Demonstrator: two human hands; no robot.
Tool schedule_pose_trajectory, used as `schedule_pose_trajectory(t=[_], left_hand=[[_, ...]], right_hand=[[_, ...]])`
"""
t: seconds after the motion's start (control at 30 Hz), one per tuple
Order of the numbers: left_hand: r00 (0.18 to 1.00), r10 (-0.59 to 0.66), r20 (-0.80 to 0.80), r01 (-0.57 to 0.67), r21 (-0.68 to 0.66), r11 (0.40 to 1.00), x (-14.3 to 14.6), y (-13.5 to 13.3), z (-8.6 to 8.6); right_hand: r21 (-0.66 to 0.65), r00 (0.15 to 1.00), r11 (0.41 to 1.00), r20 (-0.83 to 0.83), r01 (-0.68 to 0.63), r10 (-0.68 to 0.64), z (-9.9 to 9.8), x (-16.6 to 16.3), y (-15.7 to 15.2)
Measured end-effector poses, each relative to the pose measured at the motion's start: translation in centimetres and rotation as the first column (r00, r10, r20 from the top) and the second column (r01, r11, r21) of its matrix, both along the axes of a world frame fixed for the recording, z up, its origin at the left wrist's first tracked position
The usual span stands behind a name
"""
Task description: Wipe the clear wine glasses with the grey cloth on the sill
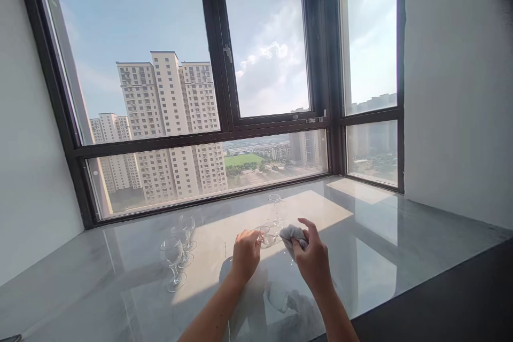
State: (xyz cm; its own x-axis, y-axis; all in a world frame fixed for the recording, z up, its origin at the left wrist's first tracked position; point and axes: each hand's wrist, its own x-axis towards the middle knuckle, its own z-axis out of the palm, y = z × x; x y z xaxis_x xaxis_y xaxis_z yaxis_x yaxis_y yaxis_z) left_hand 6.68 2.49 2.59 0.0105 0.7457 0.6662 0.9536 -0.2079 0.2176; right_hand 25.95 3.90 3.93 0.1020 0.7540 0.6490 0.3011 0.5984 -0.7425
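My left hand [245, 252] is closed around one end of a clear stemmed glass [269, 236], which lies on its side in the air above the sill. A bunched grey cloth [294, 236] is gripped in my right hand [313, 255], at the other end of the glass. My right index finger points out away from the cloth. Whether the cloth touches the glass I cannot tell. Just beyond, another clear glass [274, 204] stands on the sill, partly hidden behind the held one.
Three stemmed glasses stand upright in a row at the left, the nearest glass [172, 256] in front. The glossy stone sill [360, 230] carries bright sunlight and reflections. Dark-framed windows [268, 53] rise behind it, and a white wall [452, 91] bounds the right.
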Motion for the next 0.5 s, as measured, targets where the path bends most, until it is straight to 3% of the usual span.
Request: schedule_pose_trajectory(t=[0.17,0.33,0.5], left_hand=[[0.988,-0.080,0.131,0.092,-0.091,0.992,0.0,0.5,-1.0],[0.997,-0.073,0.018,0.074,-0.138,0.988,0.1,0.5,-1.2],[0.994,-0.086,0.064,0.093,-0.129,0.987,0.7,0.1,-0.5]], right_hand=[[-0.018,0.999,0.999,0.005,-0.034,0.034,0.0,0.0,0.1],[-0.007,0.985,0.989,0.090,-0.148,0.148,-0.1,-0.2,-0.1],[-0.019,0.967,0.971,-0.101,-0.237,0.234,0.2,-0.7,-0.3]])
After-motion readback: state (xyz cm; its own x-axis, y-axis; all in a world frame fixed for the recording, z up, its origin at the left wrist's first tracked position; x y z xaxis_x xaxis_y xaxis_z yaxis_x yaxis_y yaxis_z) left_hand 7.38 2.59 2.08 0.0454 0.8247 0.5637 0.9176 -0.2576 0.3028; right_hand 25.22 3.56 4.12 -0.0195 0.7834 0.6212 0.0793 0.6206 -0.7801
